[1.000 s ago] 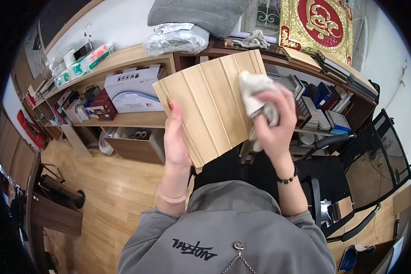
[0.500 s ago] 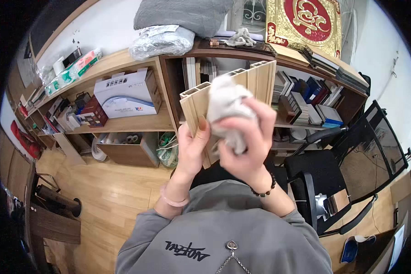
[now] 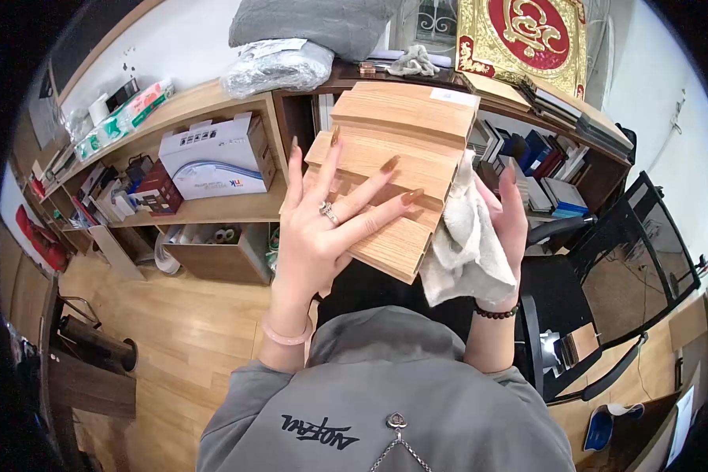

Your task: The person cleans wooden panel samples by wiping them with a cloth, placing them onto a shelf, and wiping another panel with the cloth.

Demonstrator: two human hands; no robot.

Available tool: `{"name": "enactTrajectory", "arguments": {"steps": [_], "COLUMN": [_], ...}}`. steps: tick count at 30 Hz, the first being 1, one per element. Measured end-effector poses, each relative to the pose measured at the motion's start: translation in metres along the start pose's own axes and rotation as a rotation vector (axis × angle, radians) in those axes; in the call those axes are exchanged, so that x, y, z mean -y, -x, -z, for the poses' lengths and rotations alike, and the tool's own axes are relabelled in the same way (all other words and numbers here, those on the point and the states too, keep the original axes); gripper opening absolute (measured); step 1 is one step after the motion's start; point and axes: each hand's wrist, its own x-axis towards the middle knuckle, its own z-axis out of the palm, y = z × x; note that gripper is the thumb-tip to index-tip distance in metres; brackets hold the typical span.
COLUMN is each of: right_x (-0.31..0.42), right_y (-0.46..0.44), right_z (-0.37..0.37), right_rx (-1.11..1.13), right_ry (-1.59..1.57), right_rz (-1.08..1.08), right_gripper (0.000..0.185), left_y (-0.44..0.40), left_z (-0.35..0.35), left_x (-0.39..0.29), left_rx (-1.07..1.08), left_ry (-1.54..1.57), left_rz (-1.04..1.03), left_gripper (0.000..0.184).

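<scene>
A ribbed wood-grain panel piece [image 3: 401, 149] with a white label at its far corner is held up in front of me, its grained face toward me. My left hand [image 3: 315, 232] lies across its left part, fingers spread over the ridges; the thumb is hidden. At the panel's right edge my right hand [image 3: 503, 228] holds a whitish cloth [image 3: 468, 244] that hangs down from the palm. Some right fingers are hidden behind the cloth and panel.
Behind the panel stands a dark bookshelf [image 3: 291, 138] with books. To the left is a wooden shelf holding a white box [image 3: 216, 157]. A black office chair [image 3: 554, 311] stands close on my right, with samples on its seat. A red-and-gold plaque [image 3: 527, 39] leans at the back.
The panel has been turned so its broad grained face shows instead of its hollow end. My left hand now spreads over that face. My right hand and the cloth moved right, to the edge.
</scene>
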Motion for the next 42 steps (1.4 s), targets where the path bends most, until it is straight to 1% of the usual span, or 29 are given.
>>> {"name": "enactTrajectory", "arguments": {"steps": [2,3,4,6,7,10,11,14,15,18,19,22,23,26,27,29,30,31,33,34,35,36,38,39,40,41,42], "right_x": [-0.001,-0.003,-0.007,-0.013,-0.014,-0.015,-0.012,-0.002,-0.001,0.005,0.004,0.004,0.005,0.009,0.011,0.014,0.013,0.012,0.008,0.002,-0.007,-0.017,-0.040,-0.051,-0.060,-0.061,-0.062], "right_y": [0.005,0.003,0.000,-0.008,-0.012,-0.022,-0.022,-0.021,-0.017,0.006,0.005,-0.011,-0.015,-0.024,-0.025,-0.030,-0.032,-0.029,-0.023,-0.023,-0.023,-0.024,-0.030,-0.024,-0.014,-0.011,-0.008], "right_z": [-0.011,-0.009,-0.003,0.009,0.014,0.027,0.032,0.042,0.042,0.029,0.029,0.031,0.031,0.034,0.038,0.041,0.039,0.033,0.027,0.025,0.021,0.017,0.016,0.007,-0.001,-0.008,-0.015], "right_rx": [-0.013,-0.014,-0.039,-0.085,-0.083,-0.122,-0.122,-0.146,-0.145,0.192,0.190,0.015,0.017,-0.289,-0.281,-0.355,-0.333,-0.300,-0.251,-0.253,-0.177,-0.091,0.041,0.171,0.303,0.307,0.360], "right_ry": [0.131,0.130,0.151,0.192,0.192,0.224,0.224,0.300,0.298,0.320,0.321,0.436,0.438,0.822,0.823,0.764,0.757,0.864,1.075,1.068,1.436,1.807,1.771,1.730,1.685,1.680,1.669], "right_rz": [0.133,0.133,0.103,0.044,0.044,0.152,0.152,0.233,0.231,0.341,0.342,0.156,0.153,0.285,0.287,0.832,0.831,0.894,1.021,1.020,1.065,1.087,1.133,1.132,1.128,1.130,1.149], "right_gripper": [0.042,0.042,0.043,0.046,0.046,0.047,0.047,0.042,0.042,0.046,0.046,0.042,0.042,0.039,0.039,0.045,0.045,0.044,0.042,0.042,0.042,0.043,0.043,0.039,0.035,0.035,0.035], "left_y": [-0.002,-0.001,0.000,0.001,0.001,0.002,0.006,0.023,0.024,0.026,0.028,0.038,0.032,0.012,0.011,0.012,0.011,0.009,0.005,0.005,0.005,0.007,0.008,0.009,0.010,0.013,0.014], "left_z": [0.005,0.005,0.004,0.001,0.000,-0.003,-0.001,0.013,0.015,0.016,0.011,-0.020,-0.018,-0.004,-0.004,-0.001,0.001,0.001,-0.004,-0.007,-0.008,-0.009,-0.011,-0.009,-0.006,-0.002,0.000], "left_x": [-0.001,0.000,0.000,0.001,0.003,0.015,0.021,0.045,0.048,0.054,0.051,0.025,0.020,0.005,0.004,0.005,0.006,0.006,0.000,-0.003,-0.006,-0.008,-0.010,-0.008,-0.004,0.000,0.003], "left_rx": [0.033,0.034,0.034,0.031,0.030,-0.226,-0.226,-0.200,-0.199,-0.141,-0.140,-0.178,-0.184,-0.190,-0.196,-0.336,-0.411,-0.427,-0.593,-0.664,-0.656,-0.674,-0.715,-0.716,-0.705,-0.691,-0.669], "left_ry": [-0.073,-0.073,-0.080,-0.096,-0.098,-0.171,-0.171,0.867,0.864,1.973,1.976,2.447,2.447,2.064,2.063,2.085,2.089,2.075,1.889,1.798,1.795,1.808,1.835,1.833,1.931,2.027,2.121], "left_rz": [0.010,0.010,-0.028,-0.104,-0.105,0.302,0.302,0.771,0.773,0.946,0.945,0.922,0.922,1.222,1.215,1.140,1.098,1.087,1.054,1.040,1.042,0.996,0.898,0.894,0.840,0.788,0.735], "left_gripper": [0.025,0.025,0.029,0.044,0.044,0.055,0.055,0.065,0.065,0.063,0.063,0.059,0.059,0.054,0.054,0.051,0.050,0.050,0.051,0.051,0.051,0.052,0.054,0.054,0.054,0.055,0.055]}}
